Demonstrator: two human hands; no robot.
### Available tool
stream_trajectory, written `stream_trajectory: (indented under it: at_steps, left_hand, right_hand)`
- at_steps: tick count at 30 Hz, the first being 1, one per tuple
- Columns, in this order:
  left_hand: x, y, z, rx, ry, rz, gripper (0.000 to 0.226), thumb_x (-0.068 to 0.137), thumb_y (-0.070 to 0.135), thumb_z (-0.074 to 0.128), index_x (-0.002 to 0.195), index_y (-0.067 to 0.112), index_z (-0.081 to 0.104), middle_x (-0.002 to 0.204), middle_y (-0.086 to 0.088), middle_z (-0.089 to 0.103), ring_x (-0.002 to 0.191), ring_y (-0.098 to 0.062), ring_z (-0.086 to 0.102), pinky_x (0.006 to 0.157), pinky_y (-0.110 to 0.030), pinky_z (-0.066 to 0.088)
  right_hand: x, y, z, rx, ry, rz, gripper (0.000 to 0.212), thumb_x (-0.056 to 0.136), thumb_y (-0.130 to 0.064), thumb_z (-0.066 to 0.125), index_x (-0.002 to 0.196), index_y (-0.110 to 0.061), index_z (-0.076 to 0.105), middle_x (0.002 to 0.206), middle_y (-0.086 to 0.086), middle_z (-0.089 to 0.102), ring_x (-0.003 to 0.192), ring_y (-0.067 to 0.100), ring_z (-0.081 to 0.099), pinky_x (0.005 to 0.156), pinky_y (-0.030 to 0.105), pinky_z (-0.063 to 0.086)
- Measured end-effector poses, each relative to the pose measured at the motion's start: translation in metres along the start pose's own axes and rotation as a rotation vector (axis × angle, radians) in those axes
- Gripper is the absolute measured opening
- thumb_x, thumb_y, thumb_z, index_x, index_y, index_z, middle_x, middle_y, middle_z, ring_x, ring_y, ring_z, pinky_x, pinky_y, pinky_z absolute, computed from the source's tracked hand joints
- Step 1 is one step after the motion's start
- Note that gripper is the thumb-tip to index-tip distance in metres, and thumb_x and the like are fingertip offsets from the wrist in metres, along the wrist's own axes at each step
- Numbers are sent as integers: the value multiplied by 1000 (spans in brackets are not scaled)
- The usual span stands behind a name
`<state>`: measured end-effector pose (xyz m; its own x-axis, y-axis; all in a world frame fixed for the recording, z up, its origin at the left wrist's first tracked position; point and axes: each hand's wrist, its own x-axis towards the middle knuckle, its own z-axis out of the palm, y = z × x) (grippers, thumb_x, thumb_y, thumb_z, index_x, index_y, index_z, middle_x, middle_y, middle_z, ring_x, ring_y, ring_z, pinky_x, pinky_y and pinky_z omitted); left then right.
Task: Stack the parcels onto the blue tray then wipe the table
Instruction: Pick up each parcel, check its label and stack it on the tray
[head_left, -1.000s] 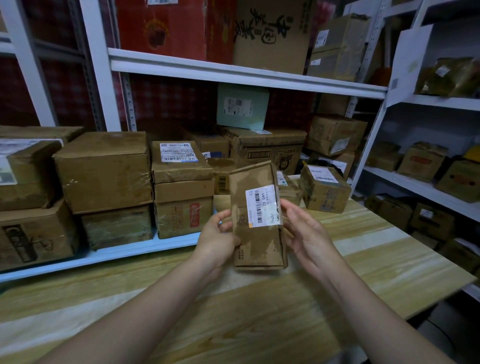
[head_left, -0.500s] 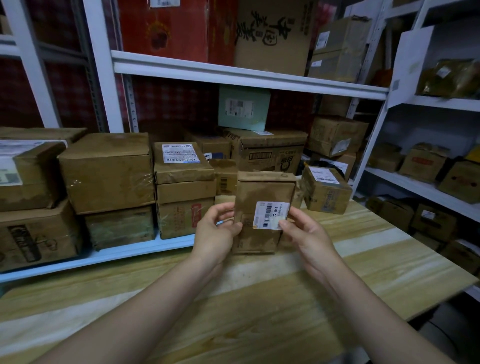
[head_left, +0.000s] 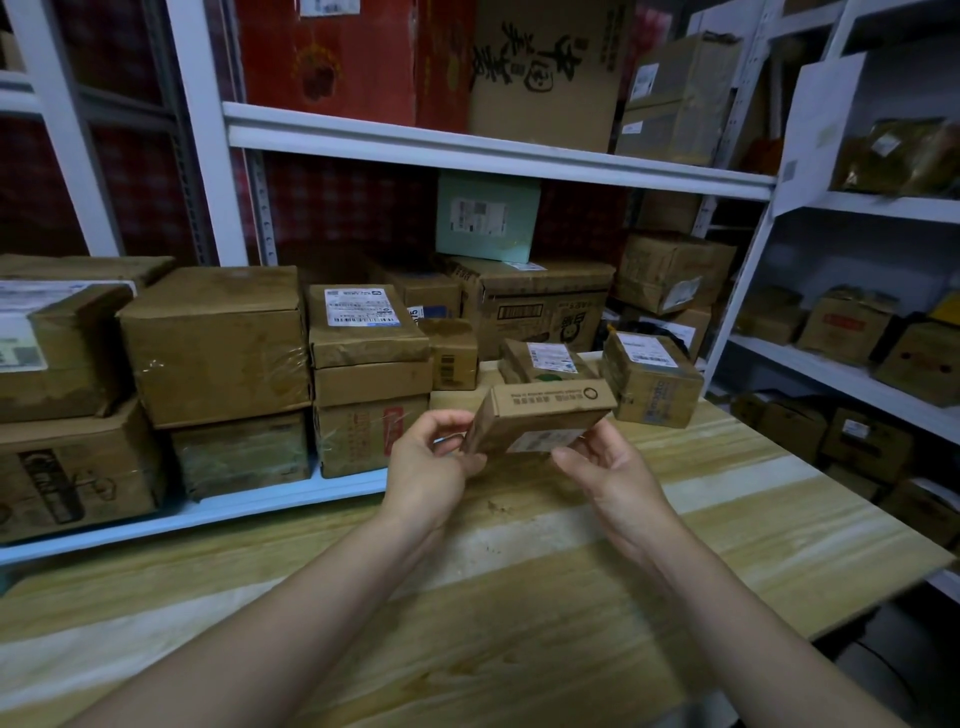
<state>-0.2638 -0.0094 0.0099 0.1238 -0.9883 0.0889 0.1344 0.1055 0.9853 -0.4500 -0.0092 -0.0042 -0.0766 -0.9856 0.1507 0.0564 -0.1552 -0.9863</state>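
Both hands (head_left: 431, 462) (head_left: 605, 467) hold a tilted parcel (head_left: 535, 421) above the table (head_left: 727, 519).

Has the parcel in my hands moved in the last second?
Yes. The parcel tipped from upright to nearly flat and shifted back toward the labelled box on the table.

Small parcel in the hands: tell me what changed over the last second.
The small parcel tipped from upright, label facing the camera, to nearly flat, printed edge up, and moved away towards the parcels at the table's back. The left hand and right hand keep hold of it. Shelf boxes and table unchanged.
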Motion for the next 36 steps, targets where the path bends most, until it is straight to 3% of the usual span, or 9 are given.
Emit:
stream_trajectory:
  at_steps: [3,7,10,13,21,24,28,31,36]
  left_hand:
    - [0,0,0,-8,-14,1,46,74,-19,68,89,25,65,95,8,68,112,-20,60,98,-31,48]
    - [2,1,4,34,-42,48,55,71,-11,76,104,32,63,111,8,65,112,-13,56,82,-17,44]
    - [2,4,7,62,-54,142,69,68,-8,80,112,41,58,118,6,62,111,-11,55,86,-17,46]
    - [-2,8,8,127,-103,250,72,71,-5,79,124,38,55,121,8,58,112,-5,56,91,-17,50]
    - [0,2,8,242,-54,273,43,77,0,77,90,40,68,113,5,60,103,-4,58,90,-14,46]
    - [3,-3,4,222,-38,189,38,82,2,73,95,37,66,117,1,61,106,-11,59,99,-32,48]
    - [5,-6,0,106,10,115,34,87,2,68,99,33,61,114,0,64,96,-8,60,96,-34,49]
    - [9,-5,-2,21,27,85,29,90,0,63,107,23,59,103,3,62,89,-10,60,93,-38,50]
    - [10,-2,-4,-124,53,-74,25,95,4,56,114,21,52,116,-13,63,90,-14,64,76,-32,56]
  right_hand:
    - [-1,-2,0,-39,33,-16,35,88,7,65,110,-21,65,107,-3,75,110,14,66,102,34,50]
    - [3,-5,-3,-55,129,-59,38,88,0,69,123,-15,63,115,3,72,116,19,64,100,36,52]
    - [2,-9,-3,-138,183,-88,38,87,1,70,115,-23,64,117,-1,69,112,8,61,87,19,51]
    - [-1,-10,-3,-195,206,-97,37,87,5,68,117,-17,64,116,-1,64,84,-20,59,67,0,44]
    - [1,-7,-3,-216,228,-45,42,92,8,60,126,-16,62,119,-1,59,73,-31,54,62,-4,41]
    - [3,-4,-5,-244,294,-22,46,95,2,59,134,-21,58,127,-2,55,87,-21,58,74,3,45]
    - [10,2,-11,-163,408,147,52,99,-16,58,148,-24,41,144,0,47,130,20,48,113,43,40]
    - [13,8,-16,-67,401,273,52,101,-25,56,150,-24,40,148,5,49,133,24,48,115,47,38]
    - [11,7,-13,6,319,309,39,103,-35,49,141,-27,49,138,-3,58,125,17,54,108,42,43]
